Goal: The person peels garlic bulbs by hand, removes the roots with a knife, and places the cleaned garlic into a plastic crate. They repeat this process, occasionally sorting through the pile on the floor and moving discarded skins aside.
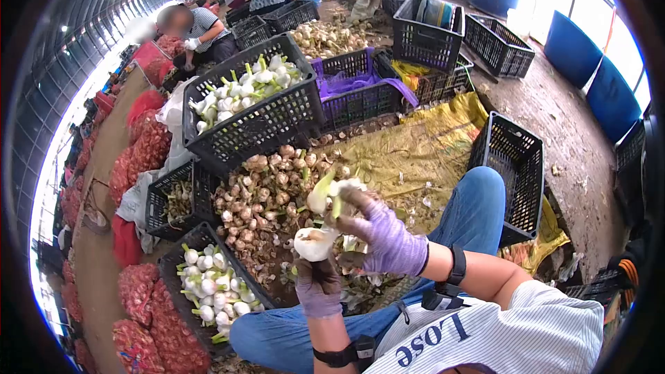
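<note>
Both my hands wear purple gloves. My left hand grips a white peeled garlic bulb from below. My right hand is closed around another garlic bulb with a green stalk, held just above and touching the first. Under my hands lies a heap of unpeeled, dirty garlic bulbs on the ground. I sit with my blue-jeaned knees to either side of my hands.
A black crate of cleaned white garlic sits at my lower left, and another full crate stands beyond the heap. An empty black crate is at right. Red mesh sacks line the left. Other people sit working at the back.
</note>
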`<state>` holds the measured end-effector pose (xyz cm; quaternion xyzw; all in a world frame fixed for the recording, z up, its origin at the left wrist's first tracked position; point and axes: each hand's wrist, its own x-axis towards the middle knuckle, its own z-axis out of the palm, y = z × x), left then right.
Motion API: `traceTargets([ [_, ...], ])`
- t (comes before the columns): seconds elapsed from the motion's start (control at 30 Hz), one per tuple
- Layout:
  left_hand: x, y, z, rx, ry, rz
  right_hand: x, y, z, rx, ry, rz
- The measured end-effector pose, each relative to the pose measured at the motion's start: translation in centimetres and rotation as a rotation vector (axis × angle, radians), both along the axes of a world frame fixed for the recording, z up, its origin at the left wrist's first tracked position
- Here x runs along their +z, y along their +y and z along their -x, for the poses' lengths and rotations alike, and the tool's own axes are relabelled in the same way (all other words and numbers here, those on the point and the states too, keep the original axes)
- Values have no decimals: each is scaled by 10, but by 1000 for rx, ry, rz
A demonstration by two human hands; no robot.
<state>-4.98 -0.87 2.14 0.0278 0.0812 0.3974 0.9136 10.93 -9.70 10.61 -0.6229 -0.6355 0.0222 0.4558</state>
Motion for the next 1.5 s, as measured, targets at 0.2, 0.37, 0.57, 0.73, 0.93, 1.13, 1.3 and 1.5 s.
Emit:
traceTargets([
  [0.2, 5, 1, 41, 16, 150, -409, -9, 19, 34, 292, 661, 171],
  [0.37, 12, 4, 69, 173, 153, -421, -13, 27, 41, 95, 1202, 284],
  [0.57, 29, 7, 93, 237, 293, -481, 13, 24, 92, 237, 260, 342],
  [0.73, 28, 9, 113, 284, 506, -709, -31, 32, 102, 339, 843, 304],
  [0.93, 31, 13, 137, 356, 651, -823, -70, 55, 95, -4, 810, 389],
  [1.13, 39, 68, 197, 756, 1285, -787, -121, 51, 62, 13, 682, 627],
  [1.3, 42, 107, 188, 790, 1723, -753, -167, 36, 28, -30, 605, 750],
  [1.5, 31, 160, 60, 198, 1650, -881, -219, 34, -64, -274, 544, 985],
])
